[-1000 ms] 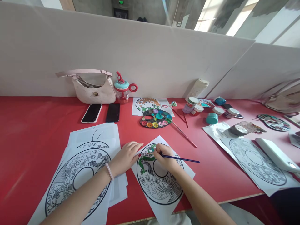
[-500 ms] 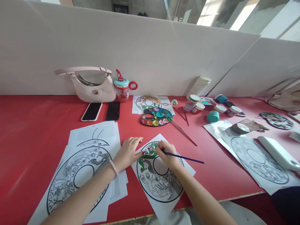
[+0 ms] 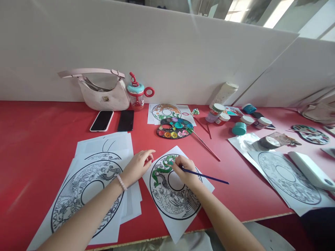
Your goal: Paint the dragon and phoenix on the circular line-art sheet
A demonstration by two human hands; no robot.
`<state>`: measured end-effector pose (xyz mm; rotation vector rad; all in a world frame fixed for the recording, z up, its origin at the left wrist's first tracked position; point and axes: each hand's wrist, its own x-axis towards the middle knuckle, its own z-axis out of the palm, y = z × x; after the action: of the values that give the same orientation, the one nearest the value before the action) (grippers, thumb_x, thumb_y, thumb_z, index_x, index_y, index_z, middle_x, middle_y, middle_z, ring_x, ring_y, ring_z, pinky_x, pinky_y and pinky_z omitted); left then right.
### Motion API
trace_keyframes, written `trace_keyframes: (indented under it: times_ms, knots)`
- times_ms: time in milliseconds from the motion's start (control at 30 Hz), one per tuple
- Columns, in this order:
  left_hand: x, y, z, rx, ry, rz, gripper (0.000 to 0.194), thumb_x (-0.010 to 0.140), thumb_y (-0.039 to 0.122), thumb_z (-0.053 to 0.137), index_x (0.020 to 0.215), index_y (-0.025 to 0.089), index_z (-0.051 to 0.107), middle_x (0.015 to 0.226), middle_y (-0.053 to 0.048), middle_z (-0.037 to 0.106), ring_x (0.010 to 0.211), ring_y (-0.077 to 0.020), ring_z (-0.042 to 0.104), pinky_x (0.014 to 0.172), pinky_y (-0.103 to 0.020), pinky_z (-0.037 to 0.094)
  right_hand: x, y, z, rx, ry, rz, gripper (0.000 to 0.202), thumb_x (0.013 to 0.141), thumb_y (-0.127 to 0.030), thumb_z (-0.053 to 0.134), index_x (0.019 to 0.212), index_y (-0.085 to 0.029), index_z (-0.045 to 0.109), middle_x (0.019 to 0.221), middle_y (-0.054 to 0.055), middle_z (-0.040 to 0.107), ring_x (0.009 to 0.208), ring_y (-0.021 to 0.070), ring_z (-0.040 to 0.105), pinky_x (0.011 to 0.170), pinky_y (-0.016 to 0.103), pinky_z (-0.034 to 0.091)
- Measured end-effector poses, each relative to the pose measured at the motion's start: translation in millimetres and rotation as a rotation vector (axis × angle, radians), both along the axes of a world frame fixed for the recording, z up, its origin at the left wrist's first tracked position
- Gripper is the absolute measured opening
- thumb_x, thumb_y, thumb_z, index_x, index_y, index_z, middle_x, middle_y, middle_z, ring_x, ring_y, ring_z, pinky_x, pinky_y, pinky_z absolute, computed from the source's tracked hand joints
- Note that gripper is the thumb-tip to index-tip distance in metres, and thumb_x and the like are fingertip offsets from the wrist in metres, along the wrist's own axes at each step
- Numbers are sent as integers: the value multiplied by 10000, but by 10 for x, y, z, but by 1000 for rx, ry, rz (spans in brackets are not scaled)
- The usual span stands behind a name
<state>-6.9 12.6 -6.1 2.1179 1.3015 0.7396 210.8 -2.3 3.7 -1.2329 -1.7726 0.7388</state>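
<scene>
A line drawing (image 3: 176,212) of a ring with a dragon and birds lies turned at an angle on the red table. Its dragon is partly painted green. Over the upper part of the ring, my right hand (image 3: 186,169) is closed around a paintbrush (image 3: 206,176) with a dark blue handle. The brush tip is near the green dragon, largely hidden by my fingers. My left hand (image 3: 138,167), with a beaded bracelet, is beside the drawing's left edge, holding nothing. Its index finger is stretched out and the others are loosely bent. Under that forearm lies a stack of printed sheets (image 3: 125,209).
A paint palette (image 3: 167,120) lies beyond the drawing, with a red-handled brush (image 3: 206,145) leaning on it. Two phones (image 3: 102,121), a handbag (image 3: 104,99) and a cup (image 3: 136,99) stand back left. Paint jars (image 3: 239,128) and another drawing (image 3: 288,177) are to the right.
My left hand has come off the drawing's edge and moved left, its fingers bending in. The drawing has turned and shifted slightly left. My right hand keeps its hold on the paintbrush.
</scene>
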Motion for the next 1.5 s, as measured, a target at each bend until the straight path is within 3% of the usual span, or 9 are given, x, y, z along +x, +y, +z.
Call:
trace_keyframes:
  times_ms: [133,300,400,500,600,1167,1500]
  knots:
    - [-30,-5,75,-40,8,-65,320,831,86,479,1115,218,541,905,-14,609,840,-168,585,804,-329,497,20,30,22,-58,23,42,311,784,-330,565,581,-207,363,547,-42,400,508,92,352,485,232,297]
    - [-4,13,78,-38,13,-49,290,831,92,509,1087,217,558,877,-8,627,832,-169,588,806,-324,485,1,30,143,-86,28,154,310,765,-379,612,574,-197,449,533,-30,450,514,99,389,503,238,325]
    - [-4,26,48,-44,14,-36,274,843,110,508,1090,216,564,886,-11,635,844,-170,594,810,-317,482,-11,15,170,-91,14,186,288,822,-356,520,589,-192,477,566,-10,483,544,109,424,538,244,358]
    - [-23,35,23,-47,6,-28,248,871,142,483,1090,217,570,892,-13,634,847,-169,599,817,-319,480,-15,5,125,-86,-3,119,319,857,-330,441,568,-197,427,527,-21,427,507,102,387,504,241,329]
    - [-41,40,6,-44,-2,-21,251,887,154,459,1101,225,569,912,-13,633,870,-170,598,829,-326,474,-18,3,59,-81,19,67,254,817,-295,499,605,-205,392,541,-41,396,493,90,353,470,226,299]
    - [-41,18,32,-52,-9,-25,269,912,155,392,1109,221,564,908,-7,634,897,-162,594,859,-333,462,-72,-13,36,4,-84,86,282,749,-171,473,580,-210,250,518,-68,275,480,78,259,451,220,222]
    - [-33,12,51,-55,-3,-34,272,916,159,378,1116,222,551,919,-3,629,898,-155,591,860,-327,459,-57,-5,-19,-28,-82,92,287,760,-167,476,596,-213,247,538,-59,305,501,84,288,470,223,247]
